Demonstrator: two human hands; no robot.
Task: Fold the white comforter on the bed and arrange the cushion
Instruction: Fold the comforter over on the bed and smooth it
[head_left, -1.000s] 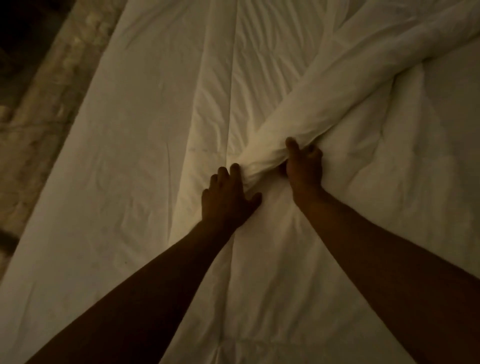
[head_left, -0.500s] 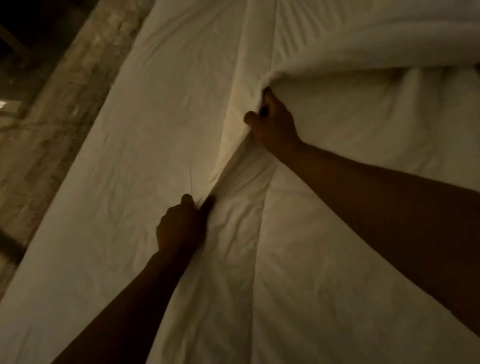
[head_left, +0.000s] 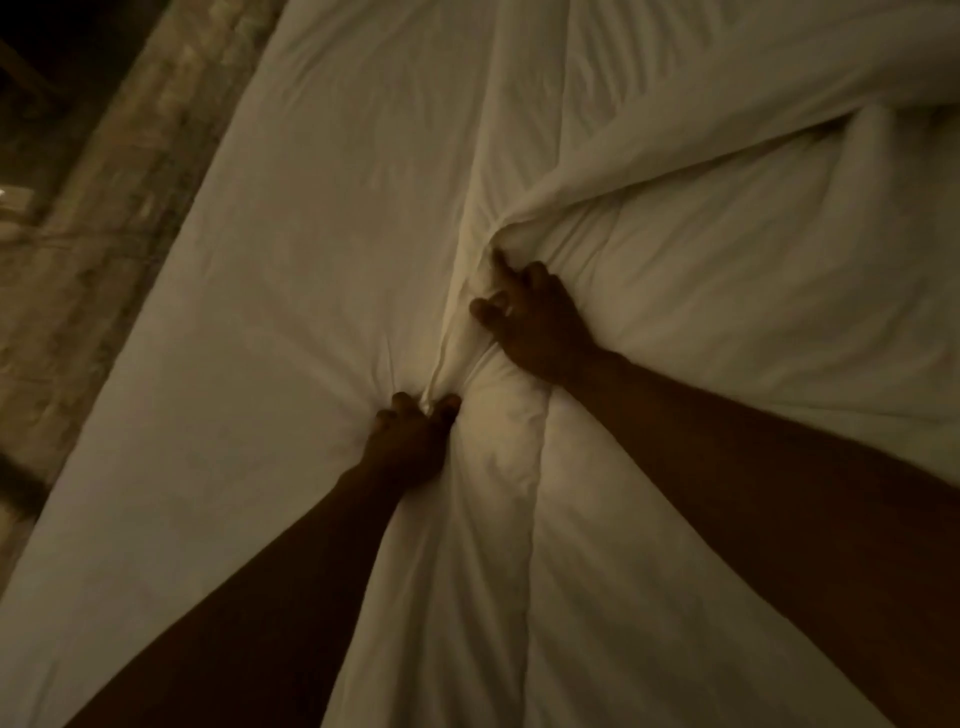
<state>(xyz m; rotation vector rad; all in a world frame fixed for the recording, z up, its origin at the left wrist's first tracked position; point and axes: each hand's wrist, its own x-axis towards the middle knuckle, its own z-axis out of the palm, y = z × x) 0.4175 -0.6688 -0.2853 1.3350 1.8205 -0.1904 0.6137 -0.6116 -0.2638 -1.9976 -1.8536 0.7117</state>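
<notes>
Both hands, left (head_left: 410, 441) and right (head_left: 535, 317), pinching the white comforter (head_left: 727, 312) edge fold, lengthwise up the bed (head_left: 311, 234).

The comforter (head_left: 701, 322) is soft white cloth, matt and padded-looking, creased into puffy ridges and folds. The sheet (head_left: 291, 291) beside it is thinner white cloth, also matt, mostly smooth with fine wrinkles fanning out from one gathered spot. The floor (head_left: 98, 218) at the left edge looks like rough, mottled carpet or stone; dim light leaves that unclear.
</notes>
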